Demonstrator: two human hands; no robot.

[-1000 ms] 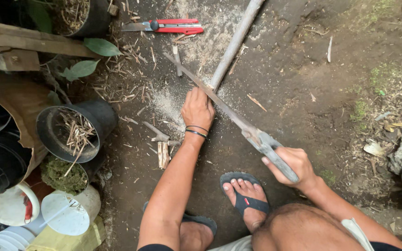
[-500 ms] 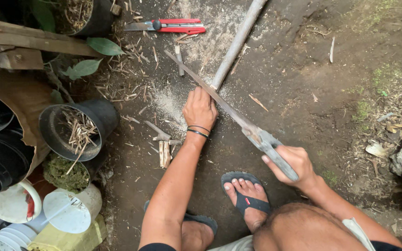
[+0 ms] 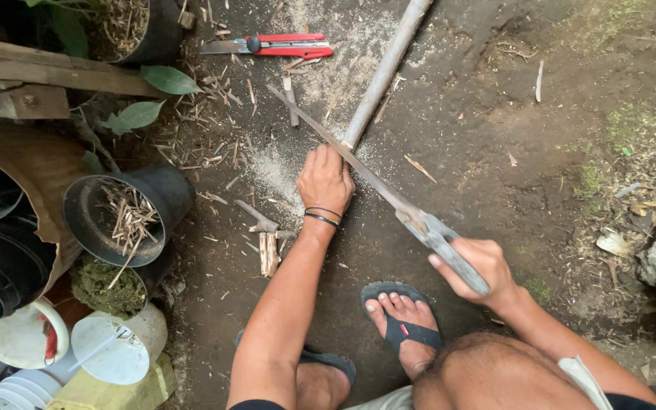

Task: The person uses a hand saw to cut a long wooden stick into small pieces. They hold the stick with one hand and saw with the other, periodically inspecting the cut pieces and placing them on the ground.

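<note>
1. A bare knee and two feet in dark flip-flops [image 3: 402,319] are sitting nearest, at the bottom of the view.
2. The right hand [image 3: 474,269] is squeezing shut around the grey handle of a hand saw [image 3: 358,163], near and to the right.
3. The saw's long thin blade is reaching up and to the left, lying across the bamboo pole [image 3: 385,72].
4. The left hand [image 3: 325,181] is pressing down, closed on the near end of the pole, right beside the blade. The two hands are apart.
5. The pole is lying on the dirt ground [image 3: 510,152] and running far away toward the top.
6. Pale sawdust [image 3: 275,171] is lying just left of the left hand.
7. Black pots [image 3: 127,216] with dry sticks are sitting on the left, with white tubs [image 3: 115,349] nearer.
8. Red-handled shears [image 3: 275,47] are lying far off, left of the pole.
</note>
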